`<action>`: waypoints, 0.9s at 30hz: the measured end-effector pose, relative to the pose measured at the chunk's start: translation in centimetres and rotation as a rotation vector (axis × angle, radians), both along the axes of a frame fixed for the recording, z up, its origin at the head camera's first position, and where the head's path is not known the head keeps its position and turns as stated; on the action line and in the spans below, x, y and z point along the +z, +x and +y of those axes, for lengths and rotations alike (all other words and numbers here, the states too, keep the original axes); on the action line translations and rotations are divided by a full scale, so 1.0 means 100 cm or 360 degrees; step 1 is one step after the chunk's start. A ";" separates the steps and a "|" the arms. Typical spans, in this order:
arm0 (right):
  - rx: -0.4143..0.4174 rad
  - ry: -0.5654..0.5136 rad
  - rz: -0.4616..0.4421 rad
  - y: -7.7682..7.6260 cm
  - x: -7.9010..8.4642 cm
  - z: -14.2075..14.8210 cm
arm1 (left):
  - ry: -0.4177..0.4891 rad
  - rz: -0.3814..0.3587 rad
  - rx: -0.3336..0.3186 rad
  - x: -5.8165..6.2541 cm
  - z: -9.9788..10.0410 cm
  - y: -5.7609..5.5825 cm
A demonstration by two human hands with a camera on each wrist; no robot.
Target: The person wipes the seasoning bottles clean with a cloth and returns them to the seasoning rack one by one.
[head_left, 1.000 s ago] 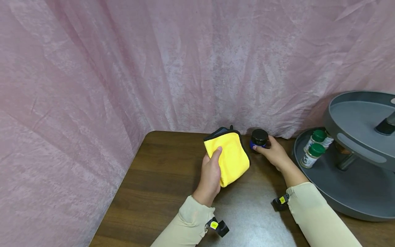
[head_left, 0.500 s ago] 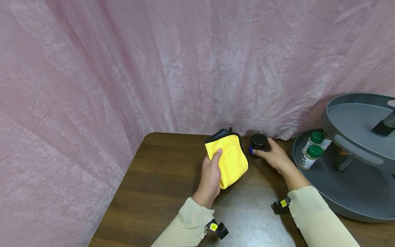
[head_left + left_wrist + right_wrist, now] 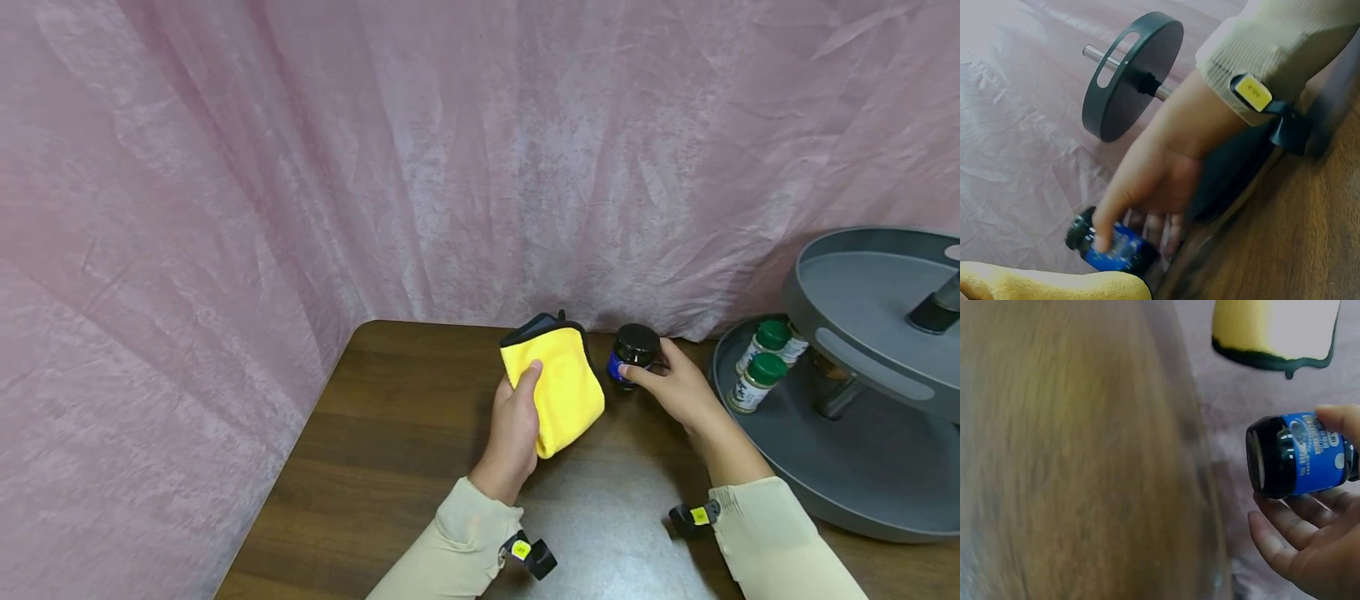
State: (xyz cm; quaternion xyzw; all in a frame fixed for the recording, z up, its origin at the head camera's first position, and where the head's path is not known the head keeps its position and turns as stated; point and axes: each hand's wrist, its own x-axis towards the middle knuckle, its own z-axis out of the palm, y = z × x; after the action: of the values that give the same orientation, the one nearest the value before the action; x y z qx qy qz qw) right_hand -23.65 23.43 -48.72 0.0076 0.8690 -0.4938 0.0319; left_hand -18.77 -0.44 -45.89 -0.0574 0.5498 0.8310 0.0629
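My left hand (image 3: 513, 429) grips a folded yellow cloth (image 3: 562, 392) with black edging and a dark grey reverse, thumb lying on its yellow face. To its right, my right hand (image 3: 681, 392) holds a small dark jar (image 3: 636, 345) with a black lid and a blue label. Thumb and fingers pinch the jar from opposite sides, plain in the right wrist view, where its label (image 3: 1317, 453) and dark base show raised above the table. In the left wrist view, the cloth (image 3: 1054, 285) partly covers the lower edge in front of the jar (image 3: 1116, 250).
A grey two-tier round rack (image 3: 862, 467) stands at the right, close to my right forearm. Several green-capped seasoning jars (image 3: 754, 383) sit on its lower tier, partly under the upper tray (image 3: 885, 283). A pink curtain (image 3: 480, 167) hangs behind the wooden table (image 3: 375, 467).
My right hand has drawn the jar up and slightly right, and more of its blue label shows. The left hand and the cloth have barely moved.
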 end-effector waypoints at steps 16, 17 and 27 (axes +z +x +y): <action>0.0284 -0.0031 0.0213 0.029 0.024 -0.027 | 0.0008 0.0078 -0.0026 -0.001 -0.001 -0.002; 0.0295 -0.0019 0.0233 0.031 0.024 -0.030 | 0.0005 0.0081 -0.0029 -0.001 -0.001 -0.002; 0.0384 0.0186 0.0414 0.043 0.031 -0.047 | -0.0020 0.0088 -0.0071 0.003 -0.003 0.000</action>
State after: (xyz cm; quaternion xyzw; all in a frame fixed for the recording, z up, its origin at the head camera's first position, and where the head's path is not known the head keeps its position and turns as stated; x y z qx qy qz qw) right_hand -19.36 18.75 -45.58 -0.1587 0.8876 -0.4317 -0.0225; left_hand -18.78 -0.70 -45.58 -0.0226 0.5577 0.8271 0.0658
